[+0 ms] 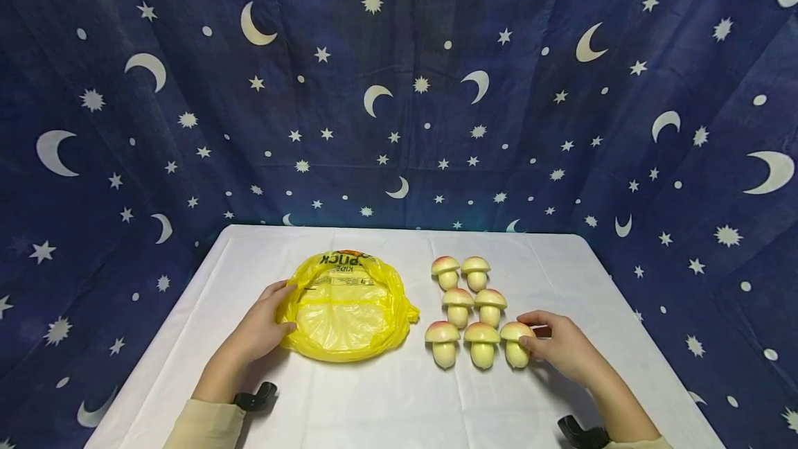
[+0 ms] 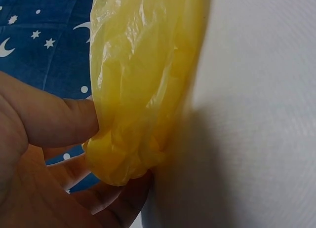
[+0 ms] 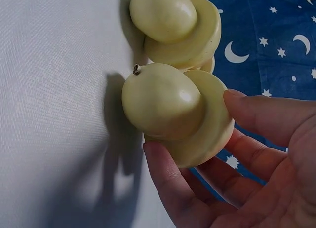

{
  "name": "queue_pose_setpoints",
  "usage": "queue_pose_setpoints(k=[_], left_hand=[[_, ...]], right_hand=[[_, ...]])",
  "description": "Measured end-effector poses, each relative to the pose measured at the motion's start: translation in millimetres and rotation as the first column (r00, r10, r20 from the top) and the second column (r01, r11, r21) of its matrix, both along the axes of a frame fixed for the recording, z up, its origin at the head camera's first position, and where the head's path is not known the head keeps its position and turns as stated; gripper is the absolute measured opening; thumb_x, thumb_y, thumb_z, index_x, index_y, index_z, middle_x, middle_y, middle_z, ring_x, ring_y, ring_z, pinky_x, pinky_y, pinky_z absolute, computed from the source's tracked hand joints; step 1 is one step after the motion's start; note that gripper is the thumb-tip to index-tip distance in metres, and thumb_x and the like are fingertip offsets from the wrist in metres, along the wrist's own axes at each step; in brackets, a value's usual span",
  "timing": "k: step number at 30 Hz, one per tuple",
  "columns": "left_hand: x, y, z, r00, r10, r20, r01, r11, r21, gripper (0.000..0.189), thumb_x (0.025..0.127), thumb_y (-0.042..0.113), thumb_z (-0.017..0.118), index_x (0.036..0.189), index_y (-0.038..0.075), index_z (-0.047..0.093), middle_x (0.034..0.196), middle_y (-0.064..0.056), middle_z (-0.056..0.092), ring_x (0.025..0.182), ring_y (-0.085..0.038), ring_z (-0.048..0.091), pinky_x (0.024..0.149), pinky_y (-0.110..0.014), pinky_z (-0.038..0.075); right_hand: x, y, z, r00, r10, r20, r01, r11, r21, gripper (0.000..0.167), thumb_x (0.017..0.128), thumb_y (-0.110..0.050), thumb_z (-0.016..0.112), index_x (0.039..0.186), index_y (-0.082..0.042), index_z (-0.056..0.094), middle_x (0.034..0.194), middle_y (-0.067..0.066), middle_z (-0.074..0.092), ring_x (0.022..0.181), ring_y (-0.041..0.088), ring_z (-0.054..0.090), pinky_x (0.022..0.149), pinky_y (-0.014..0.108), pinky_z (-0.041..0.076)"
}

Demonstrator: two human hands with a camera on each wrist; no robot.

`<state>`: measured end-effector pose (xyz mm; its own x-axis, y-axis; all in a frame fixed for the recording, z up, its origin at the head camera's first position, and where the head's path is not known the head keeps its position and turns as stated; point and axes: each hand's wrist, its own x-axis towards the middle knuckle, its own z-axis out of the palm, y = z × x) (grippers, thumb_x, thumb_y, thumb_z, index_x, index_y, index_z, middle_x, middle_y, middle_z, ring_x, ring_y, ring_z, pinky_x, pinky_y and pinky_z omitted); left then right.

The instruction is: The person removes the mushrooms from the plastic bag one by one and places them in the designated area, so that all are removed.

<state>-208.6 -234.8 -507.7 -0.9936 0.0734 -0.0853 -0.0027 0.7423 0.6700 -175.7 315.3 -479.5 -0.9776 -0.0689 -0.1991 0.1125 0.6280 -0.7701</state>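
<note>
A yellow plastic bag [image 1: 341,321] lies on the left half of the table, its mouth spread into a round opening with dark print inside the far side. At its left rim, my left hand [image 1: 264,323] holds the crumpled edge, thumb on one side and fingers curled at the other, as the left wrist view shows. Several model mushrooms with cream stems and reddish caps stand in rows on the right. My right hand [image 1: 561,346] grips the cap of the nearest-row, rightmost mushroom [image 1: 515,346] between thumb and fingers. In the right wrist view this mushroom [image 3: 163,102] shows its rounded stem end.
Left of the gripped mushroom are two more in the near row, a middle mushroom [image 1: 482,346] and a left mushroom [image 1: 444,345]. Behind them come two rows of two. A white cloth covers the table [image 1: 374,400]. A dark blue curtain [image 1: 424,123] with moons and stars hangs around it.
</note>
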Motion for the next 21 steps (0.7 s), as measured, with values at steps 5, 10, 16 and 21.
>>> queue_pose_setpoints(k=[5, 10, 16, 21], left_hand=[[0.3, -0.1, 0.8, 1.0, -0.003, 0.001, 0.003, 1.0, -0.002, 0.075, 0.094, 0.002, 0.074, 0.162, 0.002, 0.043, 0.175, -0.024, 0.025, 0.161, -0.052, 0.028, 0.129, -0.068, 0.028], [0.8, 1.2, 2.3, 1.0, -0.001, 0.005, 0.001, 1.0, -0.002, 0.074, 0.095, 0.003, 0.073, 0.162, 0.004, 0.043, 0.176, -0.023, 0.024, 0.161, -0.051, 0.028, 0.129, -0.068, 0.028], [2.6, 2.1, 4.7, 1.0, 0.004, 0.018, -0.004, 1.0, -0.002, 0.073, 0.096, 0.005, 0.074, 0.162, 0.005, 0.044, 0.176, -0.022, 0.024, 0.161, -0.051, 0.028, 0.129, -0.068, 0.028], [2.4, 1.3, 4.8, 1.0, 0.005, 0.022, -0.005, 1.0, -0.001, 0.073, 0.096, 0.006, 0.073, 0.163, 0.005, 0.043, 0.177, -0.021, 0.022, 0.162, -0.051, 0.026, 0.129, -0.069, 0.027]], right_hand=[[-0.1, 0.5, -2.5, 1.0, 0.009, -0.009, -0.009, 1.0, 0.001, 0.042, 0.097, -0.008, 0.078, 0.135, 0.003, 0.067, 0.135, 0.024, 0.069, 0.12, 0.036, 0.07, 0.075, 0.03, 0.067], [-0.7, 0.3, -3.1, 1.0, 0.001, 0.002, -0.002, 1.0, 0.012, 0.042, 0.097, -0.009, 0.077, 0.136, 0.002, 0.068, 0.137, 0.023, 0.069, 0.123, 0.037, 0.07, 0.075, 0.03, 0.067], [-1.0, 1.3, -2.9, 1.0, 0.007, 0.008, -0.007, 1.0, 0.02, 0.043, 0.098, -0.01, 0.077, 0.138, 0.002, 0.067, 0.14, 0.025, 0.068, 0.126, 0.04, 0.068, 0.077, 0.031, 0.067], [1.0, 4.1, -2.0, 1.0, 0.014, 0.007, -0.014, 1.0, -0.012, 0.048, 0.099, -0.011, 0.076, 0.142, 0.004, 0.063, 0.142, 0.028, 0.066, 0.127, 0.041, 0.069, 0.079, 0.032, 0.068]])
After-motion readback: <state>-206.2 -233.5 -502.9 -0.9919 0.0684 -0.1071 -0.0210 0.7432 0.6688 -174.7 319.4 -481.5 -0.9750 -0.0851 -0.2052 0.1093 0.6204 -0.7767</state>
